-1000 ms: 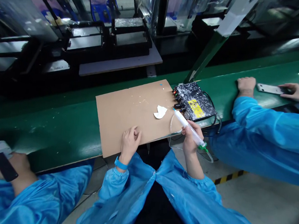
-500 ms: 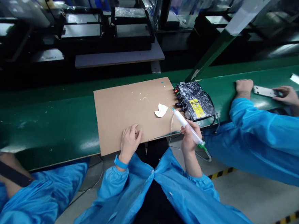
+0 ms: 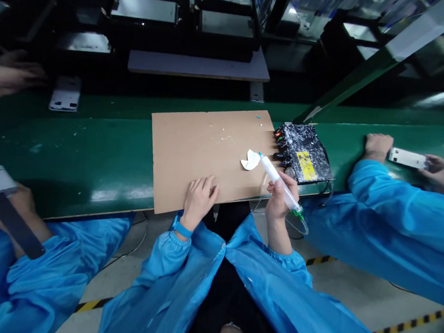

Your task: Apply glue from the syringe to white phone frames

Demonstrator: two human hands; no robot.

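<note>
My right hand (image 3: 278, 197) is wrapped round a dispensing syringe (image 3: 274, 175) filled with white material. Its blue tip points up and left, and a green cap with a clear hose is at its back end. The tip is by a white paper scrap (image 3: 250, 160) on the cardboard sheet (image 3: 184, 159); whether they touch I cannot tell. My left hand (image 3: 200, 198) rests on the front edge of the cardboard, fingers stretched out and holding nothing. A blue band circles that wrist.
A paint-spattered controller box (image 3: 307, 149) with a yellow label sits right of the cardboard. A green post (image 3: 337, 88) rises behind it. Co-workers sit on both sides; one holds a white phone-shaped part (image 3: 408, 158). Another such part (image 3: 65, 93) lies back left. Black trays (image 3: 226, 47) line the back.
The view has shifted, so the bench sits further right and higher. A co-worker's hand and a white part now show at the back left. My hands keep nearly the same pose.
</note>
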